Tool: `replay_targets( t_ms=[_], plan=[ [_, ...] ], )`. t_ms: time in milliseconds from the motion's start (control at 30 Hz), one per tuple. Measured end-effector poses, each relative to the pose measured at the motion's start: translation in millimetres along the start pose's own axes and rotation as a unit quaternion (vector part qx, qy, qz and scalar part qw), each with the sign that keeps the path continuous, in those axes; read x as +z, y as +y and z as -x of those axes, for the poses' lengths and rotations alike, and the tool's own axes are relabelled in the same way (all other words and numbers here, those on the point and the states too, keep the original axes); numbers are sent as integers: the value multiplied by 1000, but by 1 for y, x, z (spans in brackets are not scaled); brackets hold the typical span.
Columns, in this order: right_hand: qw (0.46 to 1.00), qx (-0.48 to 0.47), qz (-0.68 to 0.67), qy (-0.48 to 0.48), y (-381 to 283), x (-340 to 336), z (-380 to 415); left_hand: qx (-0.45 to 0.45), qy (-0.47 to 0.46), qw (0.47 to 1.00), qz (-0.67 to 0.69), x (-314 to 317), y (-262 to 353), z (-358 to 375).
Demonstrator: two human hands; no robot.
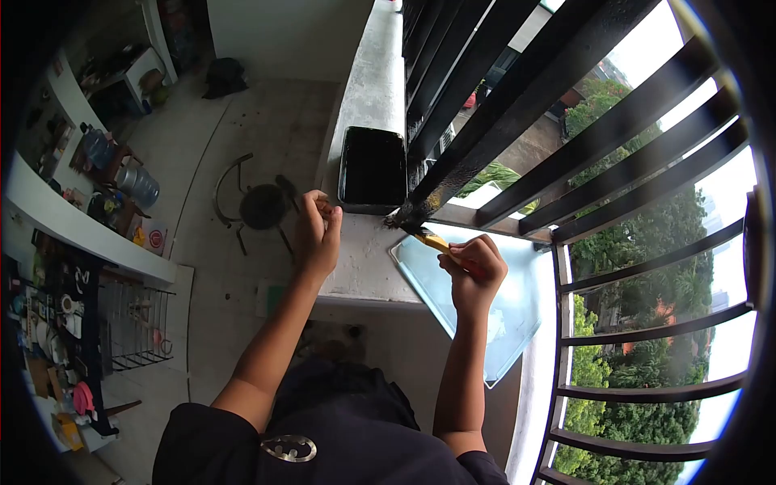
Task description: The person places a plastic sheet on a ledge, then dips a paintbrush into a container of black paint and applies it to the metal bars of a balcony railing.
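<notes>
- Right hand (477,267): clamped on paintbrush (436,242), right of black tray (372,208).
- Left hand (319,225): fingers curled together, nothing visibly held, beside black tray.
- Advisable: light, even strokes.

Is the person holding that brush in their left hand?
No, the brush's yellow handle is gripped in the right hand.

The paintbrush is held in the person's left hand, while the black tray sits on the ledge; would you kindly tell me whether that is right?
Not quite: the head view shows the paintbrush held in the person's right hand, not the left hand. The rest is right: the black tray sits on the ledge.
</notes>
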State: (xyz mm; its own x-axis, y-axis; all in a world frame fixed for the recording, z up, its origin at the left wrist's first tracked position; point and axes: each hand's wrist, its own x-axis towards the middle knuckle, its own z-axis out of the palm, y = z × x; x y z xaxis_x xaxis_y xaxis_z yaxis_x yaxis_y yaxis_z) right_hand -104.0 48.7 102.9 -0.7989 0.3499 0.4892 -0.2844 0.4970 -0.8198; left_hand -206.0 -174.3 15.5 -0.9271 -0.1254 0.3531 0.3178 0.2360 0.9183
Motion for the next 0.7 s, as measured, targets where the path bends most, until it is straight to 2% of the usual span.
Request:
replay_targets(
  t_ms=[33, 133, 300, 500, 600, 700],
  plan=[
    [1000, 1, 3, -4, -7, 1, 3, 0, -4, 1000, 5, 0, -1, 0],
    [990, -79, 24, 114, -20, 4, 16, 6, -5, 1000, 11, -2, -2, 1],
    [992, -82, 88, 49, -20, 18, 32, 14, -16, 999, 33, -3, 1, 0],
    [987, -88, 105, 87, -9, 32, 35, 23, -25, 999, 29, -3, 0, 0],
    [970, -141, 99, 174, -17, 29, 41, 10, -33, 998, 45, -3, -2, -1],
    [973, -139, 115, 143, -26, 27, 49, 11, -19, 999, 48, -3, -2, -1]
  ],
)
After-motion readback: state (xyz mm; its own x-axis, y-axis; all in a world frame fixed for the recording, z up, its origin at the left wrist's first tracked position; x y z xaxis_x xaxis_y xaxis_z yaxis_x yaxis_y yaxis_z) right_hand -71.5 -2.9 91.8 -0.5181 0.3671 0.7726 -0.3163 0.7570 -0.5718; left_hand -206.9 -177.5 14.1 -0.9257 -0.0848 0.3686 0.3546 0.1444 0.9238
